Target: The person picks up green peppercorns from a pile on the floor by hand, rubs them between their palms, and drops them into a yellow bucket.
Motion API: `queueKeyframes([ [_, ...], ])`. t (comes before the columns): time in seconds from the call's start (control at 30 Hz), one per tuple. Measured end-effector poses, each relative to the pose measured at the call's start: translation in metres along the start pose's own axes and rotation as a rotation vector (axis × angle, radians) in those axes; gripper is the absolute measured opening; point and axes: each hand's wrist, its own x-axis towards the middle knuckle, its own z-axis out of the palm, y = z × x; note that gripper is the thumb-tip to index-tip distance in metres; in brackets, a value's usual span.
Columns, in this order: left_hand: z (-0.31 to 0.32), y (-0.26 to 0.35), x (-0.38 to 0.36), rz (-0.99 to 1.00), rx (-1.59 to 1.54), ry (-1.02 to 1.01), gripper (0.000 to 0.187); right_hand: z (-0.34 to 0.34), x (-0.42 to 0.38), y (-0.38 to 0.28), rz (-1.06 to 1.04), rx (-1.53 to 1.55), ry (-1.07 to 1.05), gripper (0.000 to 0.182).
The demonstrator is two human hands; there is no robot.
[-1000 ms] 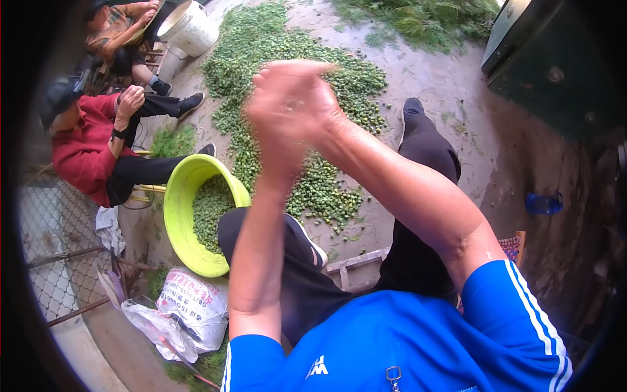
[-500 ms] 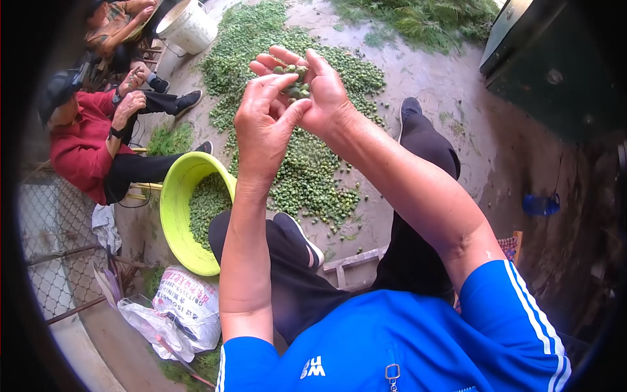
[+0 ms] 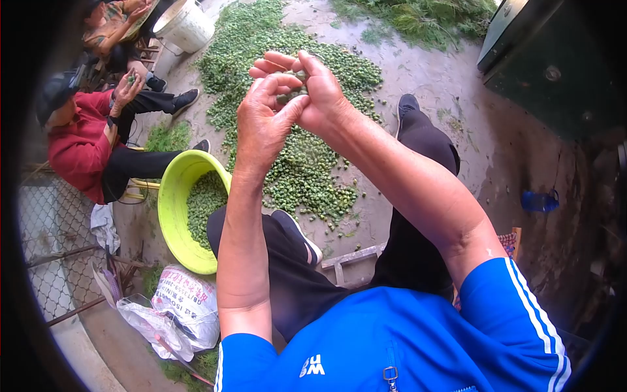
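My right hand [image 3: 321, 93] is cupped, with several small round green fruits [image 3: 294, 90] in its palm. My left hand [image 3: 262, 114] lies against it from the left, its fingers bent over the fruits and its thumb touching my right hand. Both hands are held up over a wide heap of the same green fruits [image 3: 307, 176] spread on the ground. The fingers partly hide the fruits between them. Left of my left forearm, a yellow-green bucket [image 3: 171, 219] stands tilted with more green fruits inside.
A person in a red shirt [image 3: 81, 144] sits at the left, and another person [image 3: 104, 39] sits behind. A white bucket [image 3: 186, 27], cut green branches [image 3: 424, 19], a printed white sack [image 3: 189, 304], a wire fence [image 3: 59, 228] and a dark green box [image 3: 542, 72] stand around.
My fingers have closed in more over the fruits, and fewer of them show. The person in red has raised one hand with something green in it.
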Motion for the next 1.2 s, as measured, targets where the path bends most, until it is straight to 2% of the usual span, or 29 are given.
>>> queueKeyframes([
  [0.07,0.000,0.000,0.001,-0.016,0.005,0.007,0.024,-0.001,0.000,0.001,0.014,0.023,0.027,0.054],
  [0.13,-0.001,0.002,0.000,0.087,0.170,-0.015,0.023,0.000,-0.002,0.001,0.024,0.009,0.069,0.053],
  [0.23,0.000,0.010,-0.001,0.141,0.288,-0.003,0.025,-0.005,0.000,0.005,0.029,0.010,0.099,0.052],
  [0.4,-0.001,0.006,-0.001,0.066,0.238,0.005,0.024,-0.006,0.002,0.006,0.005,-0.001,0.083,0.051],
  [0.47,-0.003,0.001,0.001,0.074,0.198,0.008,0.023,-0.007,0.006,0.004,0.003,0.131,0.080,0.048],
  [0.53,-0.012,-0.002,0.002,-0.158,-0.362,-0.101,0.021,-0.007,0.007,0.004,0.006,0.188,0.087,0.048],
  [0.57,-0.015,-0.002,0.003,-0.157,-0.361,-0.101,0.021,-0.007,0.007,0.004,0.008,0.245,0.094,0.049],
  [0.63,-0.021,0.000,0.006,-0.309,-1.006,-0.123,0.021,-0.007,0.007,0.002,0.002,0.244,0.071,0.049],
  [0.67,-0.026,-0.010,0.010,-0.338,-1.286,-0.237,0.023,-0.007,0.007,0.002,-0.002,0.242,0.051,0.050],
  [0.77,-0.026,-0.006,0.010,-0.369,-1.460,-0.190,0.025,-0.002,0.004,0.000,0.005,0.216,0.038,0.053],
  [0.83,-0.025,-0.006,0.010,-0.403,-1.465,-0.112,0.027,0.000,0.006,0.000,-0.018,0.250,0.045,0.053],
  [0.9,-0.026,-0.015,0.012,-0.325,-1.352,-0.126,0.028,-0.001,0.005,0.000,-0.009,0.253,0.065,0.053],
  [0.93,-0.028,-0.016,0.011,-0.298,-1.171,-0.053,0.025,-0.002,0.006,0.001,-0.007,0.268,0.053,0.054],
  [0.97,-0.028,-0.017,0.011,-0.299,-1.172,-0.054,0.025,-0.003,0.007,0.002,-0.005,0.283,0.042,0.054],
  [1.03,-0.028,-0.017,0.011,-0.178,-0.552,0.119,0.023,-0.005,0.007,0.002,0.010,0.304,0.028,0.053],
  [1.1,-0.027,-0.017,0.012,-0.129,-0.481,0.158,0.020,-0.005,0.007,0.002,0.027,0.327,0.010,0.052],
  [1.17,-0.022,-0.018,0.014,0.231,0.129,0.267,0.021,-0.005,0.007,0.003,0.037,0.323,-0.037,0.053],
  [1.2,-0.021,-0.015,0.012,0.174,0.142,0.262,0.018,-0.002,0.005,0.003,0.038,0.323,-0.036,0.053],
])
